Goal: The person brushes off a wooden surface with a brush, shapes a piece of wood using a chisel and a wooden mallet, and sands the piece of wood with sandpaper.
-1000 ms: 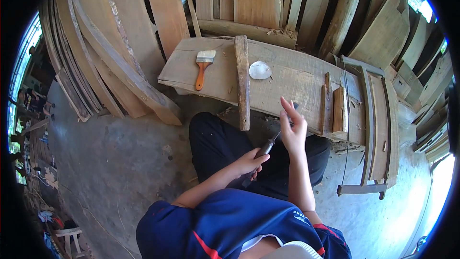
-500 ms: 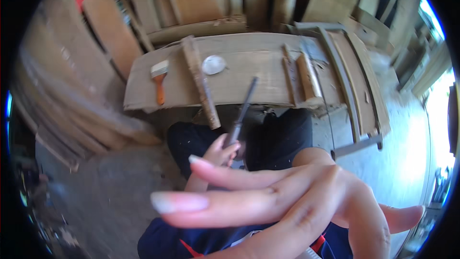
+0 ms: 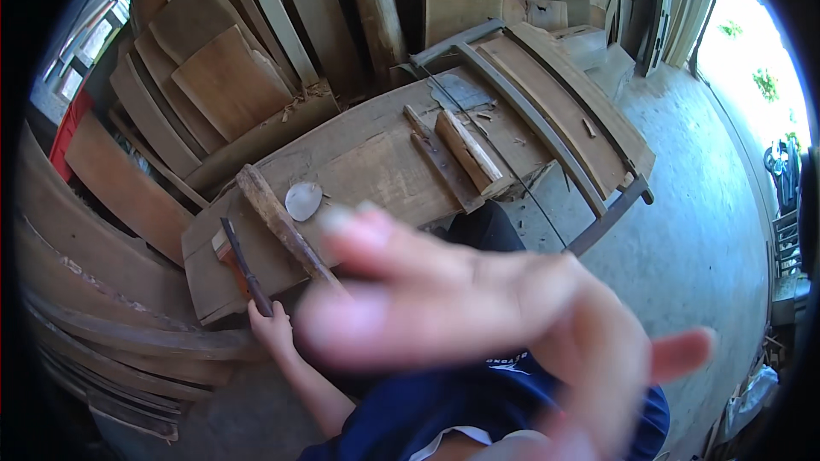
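Note:
My left hand (image 3: 275, 330) is closed round the handle end of a long, narrow dark tool (image 3: 243, 270), whose exact kind I cannot make out. The tool points up and away over the bench's left end, overlapping a paintbrush (image 3: 227, 259) with pale bristles and an orange handle. Large and blurred close to the camera, my right hand (image 3: 495, 299) has its fingers stretched out and apart, with nothing seen in them. It hides part of the bench front and my lap. A rough wooden stick (image 3: 280, 220) lies across the bench, beside a whitish round piece (image 3: 303, 201).
The low wooden bench (image 3: 367, 172) carries a split wood block (image 3: 468, 154) and a dark strip (image 3: 437, 160) towards its right. A frame saw (image 3: 531, 124) with a thin blade rests at the right end. Boards (image 3: 226, 85) lean behind and at left. Concrete floor (image 3: 683, 205) extends right.
My view has turned, so the bench now slants. My left hand has carried the dark tool from over my lap to the bench's left end. My right hand stays raised, fingers spread.

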The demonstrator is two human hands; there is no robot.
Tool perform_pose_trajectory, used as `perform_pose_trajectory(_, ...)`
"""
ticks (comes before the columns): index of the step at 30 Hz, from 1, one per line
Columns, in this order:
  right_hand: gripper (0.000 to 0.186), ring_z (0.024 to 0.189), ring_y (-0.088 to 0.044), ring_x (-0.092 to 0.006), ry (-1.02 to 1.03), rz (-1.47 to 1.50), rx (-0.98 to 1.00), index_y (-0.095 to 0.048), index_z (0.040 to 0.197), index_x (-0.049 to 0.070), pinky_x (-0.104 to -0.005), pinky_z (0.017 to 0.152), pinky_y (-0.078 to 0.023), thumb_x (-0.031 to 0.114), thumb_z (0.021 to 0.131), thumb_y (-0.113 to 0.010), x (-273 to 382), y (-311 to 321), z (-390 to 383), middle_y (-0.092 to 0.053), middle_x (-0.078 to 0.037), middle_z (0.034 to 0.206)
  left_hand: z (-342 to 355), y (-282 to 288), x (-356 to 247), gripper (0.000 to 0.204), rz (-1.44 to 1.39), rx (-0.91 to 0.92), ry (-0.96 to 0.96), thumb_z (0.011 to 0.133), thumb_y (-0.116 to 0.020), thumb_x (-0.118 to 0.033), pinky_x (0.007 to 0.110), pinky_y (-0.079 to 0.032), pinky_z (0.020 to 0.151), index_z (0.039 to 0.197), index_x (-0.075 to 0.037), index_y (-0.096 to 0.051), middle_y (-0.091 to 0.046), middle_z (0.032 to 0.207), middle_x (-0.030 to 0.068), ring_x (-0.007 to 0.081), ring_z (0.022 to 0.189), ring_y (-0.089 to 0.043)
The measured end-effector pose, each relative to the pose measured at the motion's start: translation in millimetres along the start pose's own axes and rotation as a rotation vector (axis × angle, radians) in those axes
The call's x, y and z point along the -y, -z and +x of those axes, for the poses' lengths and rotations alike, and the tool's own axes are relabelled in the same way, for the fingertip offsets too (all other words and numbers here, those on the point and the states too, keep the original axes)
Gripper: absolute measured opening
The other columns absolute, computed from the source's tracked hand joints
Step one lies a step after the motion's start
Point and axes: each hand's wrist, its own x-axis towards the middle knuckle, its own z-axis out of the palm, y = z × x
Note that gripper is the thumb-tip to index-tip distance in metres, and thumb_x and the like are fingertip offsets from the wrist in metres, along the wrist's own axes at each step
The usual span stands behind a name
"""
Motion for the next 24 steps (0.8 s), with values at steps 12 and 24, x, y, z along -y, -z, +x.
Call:
perform_pose_trajectory(12, 0.041, 0.108, -0.057, -0.0227, -0.810, -0.207, -0.634, -0.062, 0.104, -0.005, -0.0336, 0.098, -0.037, 0.027, 0.095, -0.039, -26.9, 25.8, -94.2, -0.064, -0.016, 0.107, 47.9, -34.1, 10.7, 0.058, 0.291, -0.216, -0.563, 0.067, -0.062, 0.000, 0.039, -0.038, 0.097, 0.124, 0.000, -0.051, -0.049, 0.113, 0.0202, 0.0350, 0.109, -0.050)
perform_pose_trajectory(24, 0.041, 0.103, -0.058, -0.0367, -0.340, -0.597, -0.685, -0.059, 0.096, -0.011, -0.0445, 0.097, -0.039, 0.024, 0.092, -0.038, 20.1, 9.5, -80.5, -0.063, -0.025, 0.100, 137.8, -38.1, -23.9, 0.036, 0.407, -0.273, -0.655, 0.079, -0.060, -0.009, 0.039, -0.042, 0.092, 0.114, 0.001, -0.058, -0.055, 0.113, 0.0198, 0.0359, 0.104, -0.053)
